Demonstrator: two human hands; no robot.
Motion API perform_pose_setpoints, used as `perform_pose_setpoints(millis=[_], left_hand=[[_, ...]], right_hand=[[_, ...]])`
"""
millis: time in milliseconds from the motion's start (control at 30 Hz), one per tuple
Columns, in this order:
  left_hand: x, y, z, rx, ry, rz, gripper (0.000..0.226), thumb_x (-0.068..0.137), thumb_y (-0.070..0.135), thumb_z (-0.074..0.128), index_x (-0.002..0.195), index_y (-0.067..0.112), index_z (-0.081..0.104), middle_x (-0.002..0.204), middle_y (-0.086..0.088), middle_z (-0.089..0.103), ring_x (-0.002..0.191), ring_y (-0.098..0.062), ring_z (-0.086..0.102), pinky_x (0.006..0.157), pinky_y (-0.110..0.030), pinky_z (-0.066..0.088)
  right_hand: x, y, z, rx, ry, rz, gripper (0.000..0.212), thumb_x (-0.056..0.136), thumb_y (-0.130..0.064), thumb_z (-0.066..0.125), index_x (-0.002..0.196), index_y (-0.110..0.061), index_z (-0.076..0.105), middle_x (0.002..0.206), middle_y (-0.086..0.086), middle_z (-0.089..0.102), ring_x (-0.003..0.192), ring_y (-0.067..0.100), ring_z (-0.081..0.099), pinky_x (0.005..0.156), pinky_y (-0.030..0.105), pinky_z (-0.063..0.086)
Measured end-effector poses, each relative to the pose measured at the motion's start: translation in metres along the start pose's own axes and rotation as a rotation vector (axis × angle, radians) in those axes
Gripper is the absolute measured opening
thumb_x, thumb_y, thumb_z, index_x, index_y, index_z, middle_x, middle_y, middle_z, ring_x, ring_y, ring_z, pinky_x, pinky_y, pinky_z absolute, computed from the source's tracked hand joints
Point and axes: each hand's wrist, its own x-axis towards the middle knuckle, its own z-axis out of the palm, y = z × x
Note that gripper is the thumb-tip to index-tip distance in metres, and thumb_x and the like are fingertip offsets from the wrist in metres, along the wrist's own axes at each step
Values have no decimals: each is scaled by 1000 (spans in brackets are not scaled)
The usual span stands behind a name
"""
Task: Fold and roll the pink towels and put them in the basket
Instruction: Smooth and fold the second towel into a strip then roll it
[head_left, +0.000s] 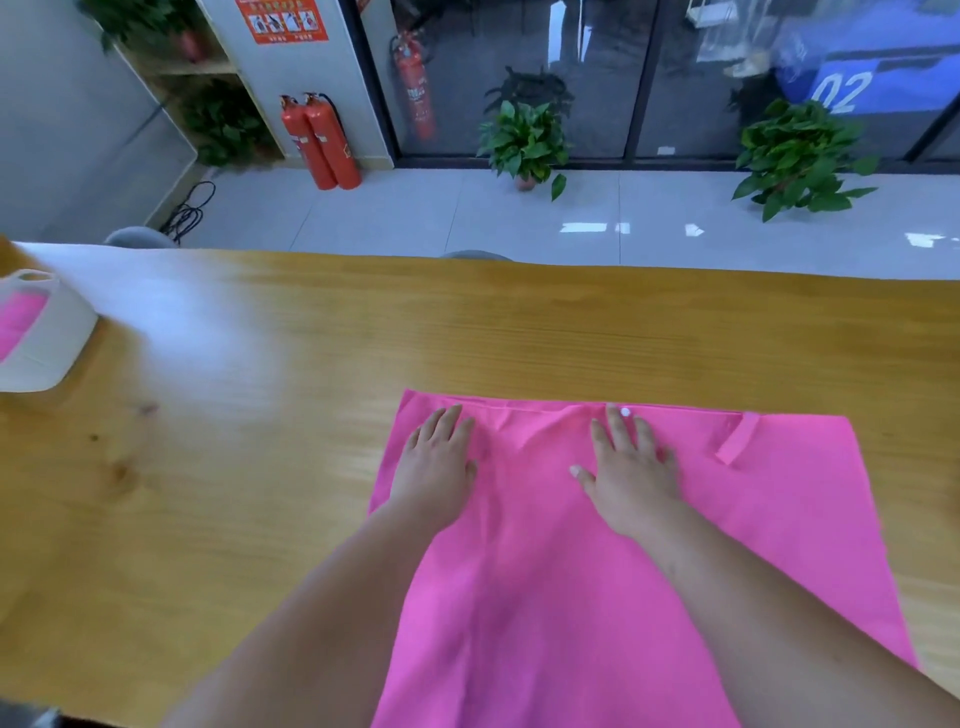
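Observation:
A pink towel (789, 519) lies spread flat on the wooden table (260, 467), reaching from mid-table to the near edge. A small loop tab sticks up near its far right corner. My left hand (436, 462) rests flat on the towel's far left part, fingers straight. My right hand (628, 467) presses flat near the towel's far edge at the middle, fingers spread. A white basket (52, 348) stands at the table's far left, with pink cloth showing inside it; only part of it is in view.
Beyond the table's far edge is a tiled floor with two potted plants (524, 140) and red fire extinguishers (322, 140) by a glass wall. Two grey chair backs peek above the far edge.

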Motion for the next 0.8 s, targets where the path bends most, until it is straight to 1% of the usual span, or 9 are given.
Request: perform_pose_setpoints(millis=[67,133,233,300,400,467,600,700,800], left_hand=[[12,-28,-10,31,5,16,67,97,23,57,160,20,33,169,-2,27,158,-25,17,127,-43,20],[26,-52,-18,77,23,65,64,95,21,59,156,21,40,165,-1,36,154,-25,27,123,-42,27],[49,-74,-28,128,45,116,55,94,18,58,148,24,50,150,3,53,139,-25,46,111,-41,39],[62,-80,-31,154,29,133,46,97,19,56,142,25,54,138,4,59,128,-24,52,103,-40,43],[78,-86,-31,193,25,169,30,100,25,57,130,28,60,125,5,61,116,-22,55,96,-39,46],[87,-88,-31,201,35,192,22,101,31,60,123,28,63,120,5,61,113,-22,55,93,-39,46],[100,-96,-31,191,2,190,18,102,35,58,115,26,67,114,3,64,113,-24,53,92,-38,44],[103,-106,-37,129,-41,166,16,102,32,57,111,26,68,112,3,62,112,-25,54,92,-40,46],[102,-118,-43,-14,-60,116,10,98,27,60,104,29,68,105,6,67,102,-25,62,84,-40,53]], right_hand=[[3,-10,6,-50,7,31,82,103,-67,26,166,-22,0,173,0,-19,159,35,-7,120,66,22],[5,-16,11,-65,6,61,82,103,-67,23,166,-22,-5,172,0,-25,159,35,-11,121,68,20],[8,-20,15,-80,-4,89,82,103,-68,20,166,-23,-9,170,-2,-29,159,34,-14,122,68,18],[10,-20,16,-89,-9,93,83,102,-68,21,166,-24,-10,170,-3,-29,159,33,-14,123,67,18],[13,-20,17,-102,-13,95,84,102,-69,22,166,-25,-10,170,-4,-29,159,33,-13,123,67,18],[15,-18,17,-102,-19,100,85,101,-70,24,166,-25,-10,170,-5,-30,159,32,-14,124,66,18],[17,-17,16,-102,-20,97,86,101,-70,27,166,-26,-9,170,-6,-28,159,32,-13,124,64,19],[16,-14,16,-101,-11,85,84,101,-69,26,166,-27,-6,172,-6,-24,160,31,-9,124,62,22],[15,-12,11,-96,-11,74,80,102,-67,25,166,-29,-4,172,-7,-20,160,29,-7,125,59,22]])
